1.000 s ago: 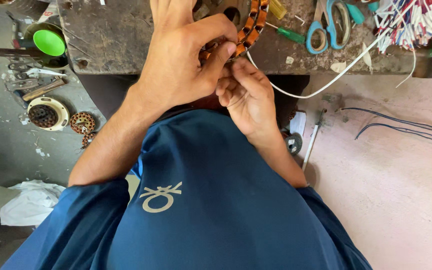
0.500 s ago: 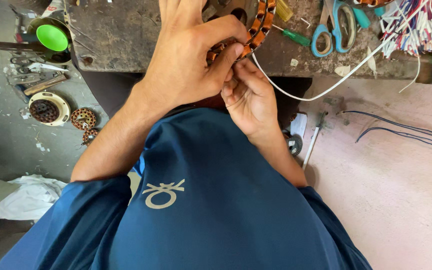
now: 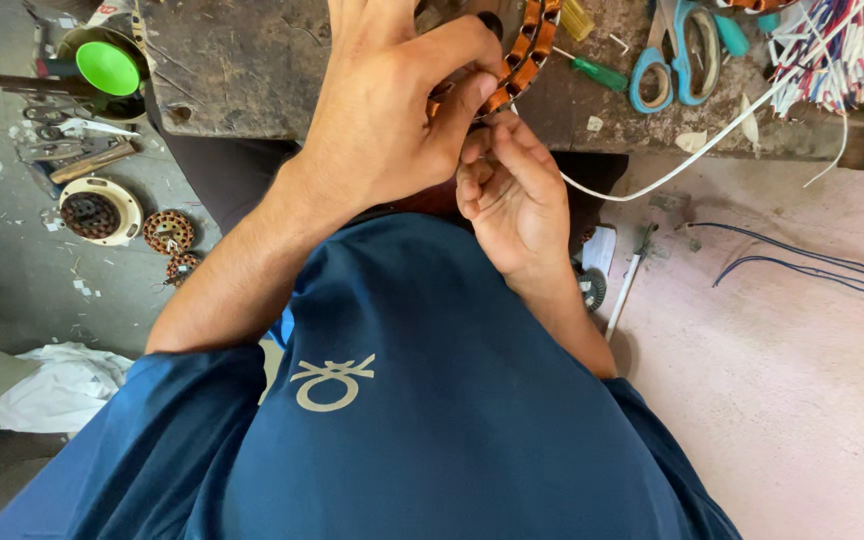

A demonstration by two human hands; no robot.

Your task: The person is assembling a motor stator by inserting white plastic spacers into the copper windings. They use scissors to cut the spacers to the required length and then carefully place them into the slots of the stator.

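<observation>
A round motor stator with copper-orange windings (image 3: 527,50) lies at the near edge of a worn wooden bench (image 3: 242,70). My left hand (image 3: 382,110) covers its near side, thumb and fingers clamped on the winding ring. My right hand (image 3: 507,190) is just below it, fingers curled and pinching something small at the ring's rim, where a white wire (image 3: 672,165) starts and runs off to the right. What the fingertips pinch is hidden.
On the bench lie blue-handled scissors (image 3: 677,60), a green-handled screwdriver (image 3: 597,72) and a bundle of red, white and blue wires (image 3: 842,50). On the floor at left are a green-lidded can (image 3: 107,68), more wound stators (image 3: 167,232) and a white cloth (image 3: 57,385). Dark cables (image 3: 802,270) trail at right.
Both hands stay on the stator with only small finger shifts. The view has drifted slightly, so the bench and floor items sit a little lower and to the right.
</observation>
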